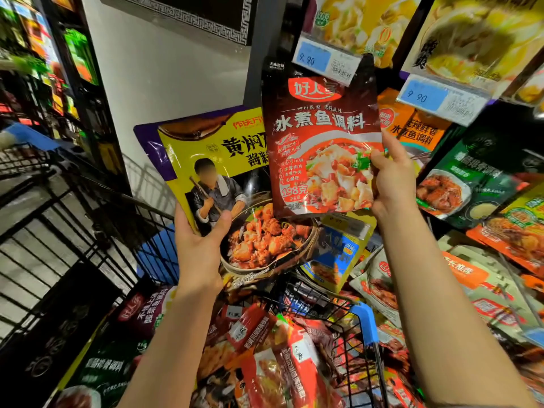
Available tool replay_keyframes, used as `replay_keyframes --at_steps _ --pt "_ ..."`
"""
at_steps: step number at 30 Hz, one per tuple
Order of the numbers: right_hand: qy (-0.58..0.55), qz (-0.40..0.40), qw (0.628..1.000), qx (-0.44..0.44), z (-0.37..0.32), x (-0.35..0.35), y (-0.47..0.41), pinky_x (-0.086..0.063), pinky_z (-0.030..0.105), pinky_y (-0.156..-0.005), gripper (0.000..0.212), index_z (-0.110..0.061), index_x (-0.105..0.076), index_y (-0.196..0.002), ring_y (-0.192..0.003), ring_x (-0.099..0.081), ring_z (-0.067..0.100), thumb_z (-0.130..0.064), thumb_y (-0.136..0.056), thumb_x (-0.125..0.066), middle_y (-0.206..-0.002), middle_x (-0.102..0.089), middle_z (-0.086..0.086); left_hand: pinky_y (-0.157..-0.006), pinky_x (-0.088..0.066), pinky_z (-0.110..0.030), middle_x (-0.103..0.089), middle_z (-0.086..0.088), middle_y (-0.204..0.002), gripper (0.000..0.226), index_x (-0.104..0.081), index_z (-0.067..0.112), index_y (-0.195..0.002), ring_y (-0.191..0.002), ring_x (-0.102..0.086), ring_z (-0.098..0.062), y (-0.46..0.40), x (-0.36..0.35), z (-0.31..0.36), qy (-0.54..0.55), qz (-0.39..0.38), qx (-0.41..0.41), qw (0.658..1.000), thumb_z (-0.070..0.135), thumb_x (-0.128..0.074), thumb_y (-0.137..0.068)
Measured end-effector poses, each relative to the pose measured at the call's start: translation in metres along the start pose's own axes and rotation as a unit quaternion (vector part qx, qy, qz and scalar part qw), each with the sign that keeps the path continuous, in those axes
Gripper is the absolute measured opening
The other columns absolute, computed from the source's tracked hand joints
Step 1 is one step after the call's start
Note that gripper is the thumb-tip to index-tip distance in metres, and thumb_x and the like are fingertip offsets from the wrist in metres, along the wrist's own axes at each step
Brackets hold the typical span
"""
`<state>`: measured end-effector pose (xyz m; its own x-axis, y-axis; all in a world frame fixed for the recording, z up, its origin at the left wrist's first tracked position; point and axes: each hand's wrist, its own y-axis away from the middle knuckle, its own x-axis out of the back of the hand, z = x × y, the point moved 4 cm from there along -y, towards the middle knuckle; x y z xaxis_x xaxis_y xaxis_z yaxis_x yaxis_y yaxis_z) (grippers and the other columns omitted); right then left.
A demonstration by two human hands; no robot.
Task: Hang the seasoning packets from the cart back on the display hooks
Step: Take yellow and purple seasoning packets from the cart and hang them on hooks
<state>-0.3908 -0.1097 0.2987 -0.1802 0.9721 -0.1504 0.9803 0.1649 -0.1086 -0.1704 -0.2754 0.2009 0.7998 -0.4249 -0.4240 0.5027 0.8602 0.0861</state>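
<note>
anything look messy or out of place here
Yes: seasoning packets lie jumbled and overlapping in the cart instead of hanging. The left hand holds a yellow packet tilted; the right hand holds a red packet upright near the price tags.

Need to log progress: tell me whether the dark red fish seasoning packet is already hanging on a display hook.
No: the right hand holds the dark red packet by its edge in front of the display, not on a hook.

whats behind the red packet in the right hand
Behind the red packet: the yellow packet's right edge, a price tag and an orange packet. Any hook directly behind it is covered.
</note>
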Motion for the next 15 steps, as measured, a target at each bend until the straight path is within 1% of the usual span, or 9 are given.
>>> replay_keyframes --at_steps 2,3,5,8,10,11,13,14,15 --pt "0.01 0.008 1.0 -0.006 -0.006 -0.002 -0.003 -0.06 0.04 -0.079 0.041 -0.024 -0.058 -0.128 -0.096 -0.072 0.023 0.0 -0.101 -0.038 -0.114 -0.071 0.008 -0.119 -0.025 -0.043 -0.038 0.011 -0.154 0.08 -0.029 0.034 -0.153 -0.144 -0.032 -0.012 0.001 0.0 0.001 -0.004 0.001 -0.004 1.0 0.008 -0.07 -0.089" --pt "0.015 0.012 1.0 -0.012 -0.01 -0.004 -0.003 -0.061 0.038 -0.075 0.041 -0.026 -0.058 -0.125 -0.093 -0.072 0.021 0.0 -0.101 -0.038 -0.112 -0.071 0.007 -0.118 -0.026 -0.039 -0.04 0.012 -0.152 0.078 -0.031 0.034 -0.152 -0.143 -0.034 -0.011 0.001 0.0 0.002 -0.006 -0.003 -0.012 1.0 0.008 -0.069 -0.089" --pt "0.026 0.021 0.999 -0.023 -0.011 -0.007 -0.004 -0.059 0.033 -0.065 0.043 -0.029 -0.056 -0.126 -0.084 -0.071 0.017 0.001 -0.101 -0.037 -0.108 -0.071 0.006 -0.116 -0.028 -0.037 -0.044 0.014 -0.148 0.075 -0.034 0.036 -0.15 -0.14 -0.037 -0.008 0.003 -0.002 0.003 -0.008 -0.01 -0.021 1.0 0.007 -0.068 -0.089" --pt "0.035 0.026 0.998 -0.04 -0.008 -0.005 -0.004 -0.053 0.023 -0.051 0.046 -0.026 -0.056 -0.129 -0.062 -0.067 0.006 0.002 -0.1 -0.033 -0.101 -0.07 0.004 -0.116 -0.031 -0.038 -0.047 0.015 -0.146 0.073 -0.036 0.036 -0.149 -0.137 -0.041 -0.007 0.003 0.001 0.002 -0.014 -0.014 -0.018 1.0 0.008 -0.069 -0.089" --pt "0.034 0.027 0.998 -0.048 -0.007 -0.002 -0.003 -0.049 0.019 -0.046 0.046 -0.023 -0.057 -0.131 -0.052 -0.063 0.002 0.002 -0.1 -0.032 -0.098 -0.069 0.005 -0.115 -0.034 -0.042 -0.05 0.013 -0.144 0.071 -0.039 0.036 -0.146 -0.136 -0.044 -0.009 0.003 0.005 -0.002 -0.017 -0.011 -0.021 1.0 0.008 -0.07 -0.089" --pt "0.03 0.029 0.998 -0.047 -0.008 -0.002 -0.002 -0.047 0.018 -0.044 0.046 -0.022 -0.056 -0.132 -0.049 -0.061 0.001 0.002 -0.101 -0.032 -0.095 -0.069 0.005 -0.116 -0.034 -0.045 -0.049 0.011 -0.146 0.072 -0.038 0.036 -0.147 -0.137 -0.043 -0.011 0.003 0.008 -0.004 -0.019 -0.009 -0.017 1.0 0.009 -0.07 -0.088" --pt "0.028 0.039 0.998 -0.043 -0.009 -0.003 -0.001 -0.042 0.014 -0.039 0.043 -0.02 -0.055 -0.13 -0.039 -0.053 -0.003 0.002 -0.101 -0.032 -0.082 -0.063 0.001 -0.116 -0.033 -0.05 -0.044 0.008 -0.15 0.077 -0.034 0.035 -0.15 -0.14 -0.039 -0.015 0.003 0.011 -0.009 -0.018 -0.005 -0.002 1.0 0.011 -0.071 -0.087" --pt "0.024 0.044 0.998 -0.041 -0.009 -0.005 0.0 -0.042 0.014 -0.039 0.042 -0.021 -0.055 -0.128 -0.039 -0.053 -0.003 0.002 -0.101 -0.032 -0.08 -0.062 0.0 -0.116 -0.032 -0.051 -0.043 0.007 -0.152 0.078 -0.033 0.034 -0.151 -0.141 -0.038 -0.016 0.002 0.013 -0.011 -0.017 -0.002 0.004 1.0 0.012 -0.072 -0.087" --pt "0.019 0.048 0.998 -0.042 -0.009 -0.006 0.0 -0.045 0.016 -0.042 0.041 -0.022 -0.055 -0.126 -0.044 -0.058 -0.001 0.002 -0.101 -0.033 -0.082 -0.064 0.0 -0.116 -0.032 -0.052 -0.041 0.006 -0.153 0.079 -0.032 0.034 -0.151 -0.142 -0.037 -0.017 0.001 0.014 -0.013 -0.016 0.001 0.008 1.0 0.013 -0.073 -0.087"
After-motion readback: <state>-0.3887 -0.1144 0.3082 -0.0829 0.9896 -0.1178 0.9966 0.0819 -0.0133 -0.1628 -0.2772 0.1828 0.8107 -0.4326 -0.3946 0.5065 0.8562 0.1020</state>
